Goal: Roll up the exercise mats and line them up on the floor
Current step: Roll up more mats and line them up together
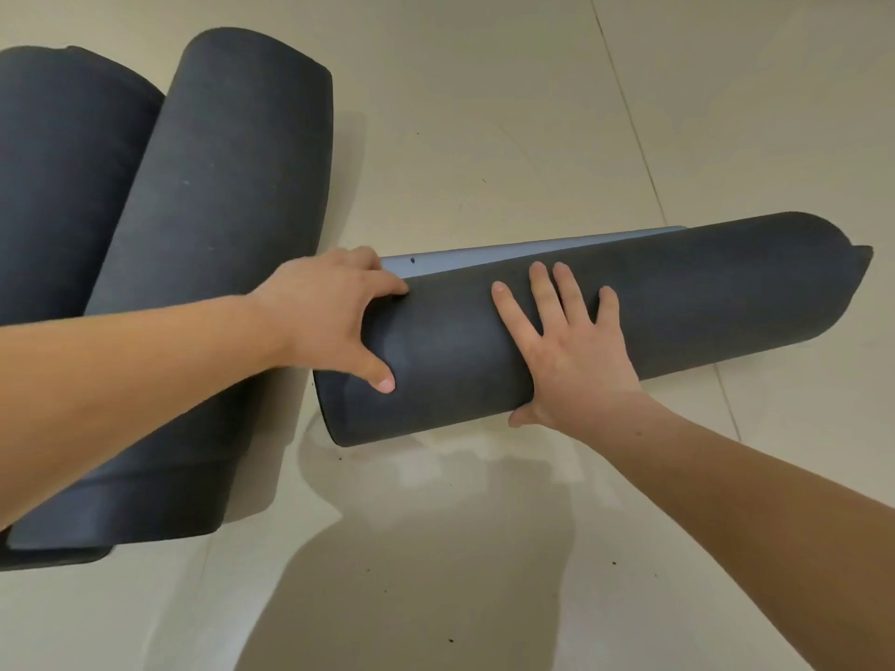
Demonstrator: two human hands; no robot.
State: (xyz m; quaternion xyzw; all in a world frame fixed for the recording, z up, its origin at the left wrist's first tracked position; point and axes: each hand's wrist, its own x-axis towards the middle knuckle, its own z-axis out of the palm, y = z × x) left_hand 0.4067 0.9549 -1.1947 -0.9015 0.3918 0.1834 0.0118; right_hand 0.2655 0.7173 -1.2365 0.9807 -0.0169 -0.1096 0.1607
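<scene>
A dark grey mat roll (pixel 702 293) lies across the tiled floor, running from lower left to upper right. A thin strip of its light grey unrolled tail (pixel 532 247) shows along the far side. My left hand (pixel 329 312) grips the roll near its left end, fingers curled over the far edge and thumb on the near side. My right hand (pixel 566 341) rests flat on top of the roll near its middle, fingers straight and spread. Two more rolled dark mats, one (pixel 218 186) beside the other (pixel 63 186), lie side by side at the left.
The cream tiled floor (pixel 532 113) stretches beyond and to the right of the roll. A wet-looking patch (pixel 436 467) and my shadow lie on the tiles in front of it. The nearer left-hand roll almost touches the left end of the roll under my hands.
</scene>
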